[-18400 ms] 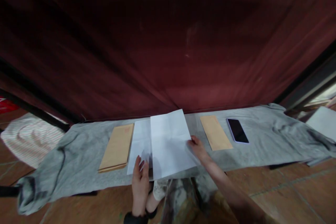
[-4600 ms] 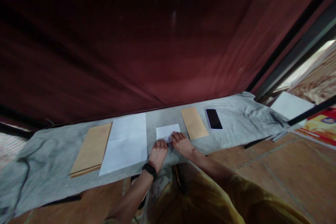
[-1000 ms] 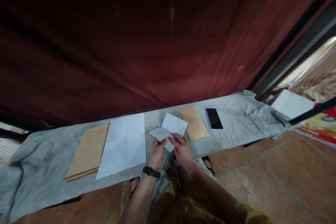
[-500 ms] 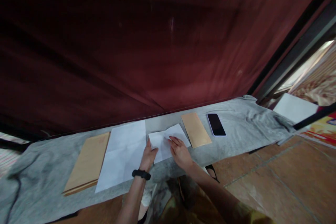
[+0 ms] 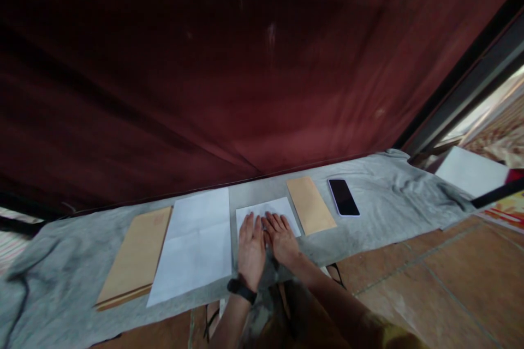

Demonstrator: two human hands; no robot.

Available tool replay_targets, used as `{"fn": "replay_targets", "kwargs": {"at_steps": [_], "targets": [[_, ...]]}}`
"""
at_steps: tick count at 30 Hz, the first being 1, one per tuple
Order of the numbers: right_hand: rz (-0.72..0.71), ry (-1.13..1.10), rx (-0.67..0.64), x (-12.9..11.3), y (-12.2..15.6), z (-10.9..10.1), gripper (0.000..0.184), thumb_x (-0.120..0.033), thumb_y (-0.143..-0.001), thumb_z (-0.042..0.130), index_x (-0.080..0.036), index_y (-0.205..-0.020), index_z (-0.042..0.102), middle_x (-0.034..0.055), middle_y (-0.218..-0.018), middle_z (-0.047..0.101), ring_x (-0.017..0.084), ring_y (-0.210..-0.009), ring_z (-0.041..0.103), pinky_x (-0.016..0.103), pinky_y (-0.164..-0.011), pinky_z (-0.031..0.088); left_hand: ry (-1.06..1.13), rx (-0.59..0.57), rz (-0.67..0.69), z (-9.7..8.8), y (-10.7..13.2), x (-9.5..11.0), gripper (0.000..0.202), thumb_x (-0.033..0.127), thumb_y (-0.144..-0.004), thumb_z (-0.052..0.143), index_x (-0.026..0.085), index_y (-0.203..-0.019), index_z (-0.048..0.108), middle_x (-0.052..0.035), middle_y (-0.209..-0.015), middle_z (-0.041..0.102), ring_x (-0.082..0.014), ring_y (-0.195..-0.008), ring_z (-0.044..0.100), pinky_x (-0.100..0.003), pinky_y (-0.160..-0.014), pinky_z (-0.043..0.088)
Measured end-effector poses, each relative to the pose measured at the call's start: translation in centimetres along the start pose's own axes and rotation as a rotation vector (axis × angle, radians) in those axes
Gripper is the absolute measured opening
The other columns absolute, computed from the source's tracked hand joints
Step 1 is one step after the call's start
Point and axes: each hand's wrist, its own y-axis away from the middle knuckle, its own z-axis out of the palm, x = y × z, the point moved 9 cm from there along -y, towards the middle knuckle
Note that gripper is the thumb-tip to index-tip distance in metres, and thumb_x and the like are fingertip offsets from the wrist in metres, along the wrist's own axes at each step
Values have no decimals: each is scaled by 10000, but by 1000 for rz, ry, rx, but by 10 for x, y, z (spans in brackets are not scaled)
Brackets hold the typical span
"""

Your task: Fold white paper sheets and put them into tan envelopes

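Observation:
A folded sheet of white paper (image 5: 268, 207) lies on the grey cloth, partly covered by both hands. My left hand (image 5: 251, 245) rests flat on its left half, fingers stretched out and pointing away from me. Beside it, my right hand (image 5: 282, 239) lies flat on the middle and right of the sheet, also with straight fingers. The thumbs nearly meet. To the left is a large creased white sheet (image 5: 196, 245), spread open. Close on the right lies a single brown envelope (image 5: 311, 204).
A stack of brown envelopes (image 5: 135, 253) sits at the left. A phone (image 5: 344, 198) with a dark screen lies right of the single envelope. Grey cloth (image 5: 385, 191) covers the narrow surface. A dark red curtain (image 5: 262, 92) hangs behind, and a white box (image 5: 470, 172) stands far right.
The half-raised, creased paper now lies flatter under my hands. My left hand has moved from its left edge onto its top, next to my right hand.

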Motion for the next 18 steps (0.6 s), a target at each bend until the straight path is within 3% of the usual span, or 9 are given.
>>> {"fn": "replay_targets", "kwargs": {"at_steps": [3,7,18], "targets": [[-43,21,-35,1,1,3,529,-269,-1017,422,-192,-1539,381,86,-1589,379,247,-1457,371,449,-1218,245,-29,-107,70,29,4,15,520,279,-1007,331,131,-1499,414,-120,-1575,417,-251,-1495,301,-470,-1206,318],[-54,14,-43,8,3,-1,512,-271,-1022,413,-204,-1529,400,68,-1585,390,223,-1452,381,421,-1223,238,-82,-189,29,49,9,5,580,391,-1024,282,123,-1532,359,-117,-1594,384,-243,-1507,278,-474,-1225,278],[23,35,59,25,9,-15,443,-326,-1040,410,-211,-1454,517,94,-1547,453,238,-1427,416,436,-1184,296,-146,-206,-29,50,14,2,575,351,-1019,272,159,-1560,307,-108,-1635,283,-243,-1534,186,-501,-1245,201]]}}
